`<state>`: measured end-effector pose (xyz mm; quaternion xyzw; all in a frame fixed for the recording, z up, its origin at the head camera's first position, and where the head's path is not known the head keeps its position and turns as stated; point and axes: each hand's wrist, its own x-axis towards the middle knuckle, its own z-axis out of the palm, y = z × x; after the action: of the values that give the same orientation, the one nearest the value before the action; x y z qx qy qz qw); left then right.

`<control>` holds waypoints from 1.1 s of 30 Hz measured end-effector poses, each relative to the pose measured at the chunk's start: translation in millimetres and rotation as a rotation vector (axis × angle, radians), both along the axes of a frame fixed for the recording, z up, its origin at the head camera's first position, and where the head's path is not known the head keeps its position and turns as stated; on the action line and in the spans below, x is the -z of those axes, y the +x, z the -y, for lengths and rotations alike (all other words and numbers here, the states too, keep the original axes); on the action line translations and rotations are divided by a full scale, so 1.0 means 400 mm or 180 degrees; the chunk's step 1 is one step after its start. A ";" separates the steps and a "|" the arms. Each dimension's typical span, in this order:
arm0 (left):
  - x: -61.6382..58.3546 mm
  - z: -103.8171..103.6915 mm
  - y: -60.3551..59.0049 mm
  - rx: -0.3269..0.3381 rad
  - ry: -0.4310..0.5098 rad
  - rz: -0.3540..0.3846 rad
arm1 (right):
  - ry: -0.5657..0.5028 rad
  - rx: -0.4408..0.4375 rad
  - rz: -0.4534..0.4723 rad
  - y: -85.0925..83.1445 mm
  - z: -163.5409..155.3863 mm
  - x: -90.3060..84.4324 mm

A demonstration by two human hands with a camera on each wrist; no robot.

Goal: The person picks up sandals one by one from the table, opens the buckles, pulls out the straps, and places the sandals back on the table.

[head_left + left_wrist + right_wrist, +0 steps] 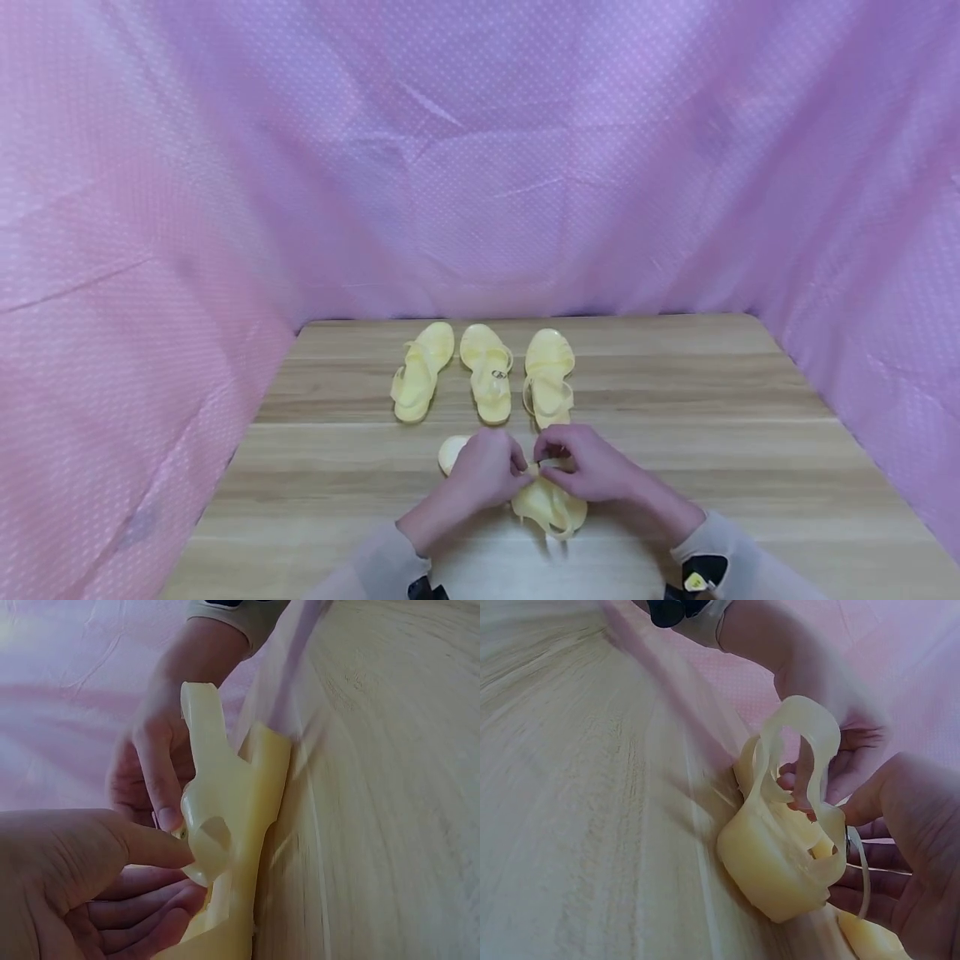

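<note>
A pale yellow sandal [551, 504] lies on its sole near the table's front, its toe partly covered by my left hand [487, 471]. With thumb and fingers, that left hand pinches the edge of the sandal's upper by the strap [206, 840]. From the other side, my right hand [588, 467] pinches the thin strap end at a small metal buckle [848, 836]. The ankle strap [810, 716] arches up in a loop over the heel. How far the strap goes through the buckle is hidden by the fingers.
Three more pale yellow sandals stand in a row behind the hands: a left one [423, 371], a middle one [486, 375] and a right one [550, 375] close to my right hand. The wood-grain table [712, 400] is enclosed by pink sheeting [480, 167].
</note>
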<state>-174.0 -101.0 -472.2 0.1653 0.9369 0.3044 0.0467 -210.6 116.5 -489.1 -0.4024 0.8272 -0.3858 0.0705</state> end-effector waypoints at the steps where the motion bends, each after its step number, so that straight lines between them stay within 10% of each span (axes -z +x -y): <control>1: 0.000 0.002 0.000 0.0001 0.0013 0.0048 | 0.0011 0.0002 0.0011 0.000 -0.001 0.001; 33: 0.007 0.007 -0.029 0.0514 0.0175 -0.0262 | -0.0080 0.0077 0.0076 -0.001 -0.004 0.008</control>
<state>-185.5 -103.9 -474.8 0.2539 0.9130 0.3183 0.0280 -210.9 118.1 -492.2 -0.3886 0.8262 -0.4016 0.0706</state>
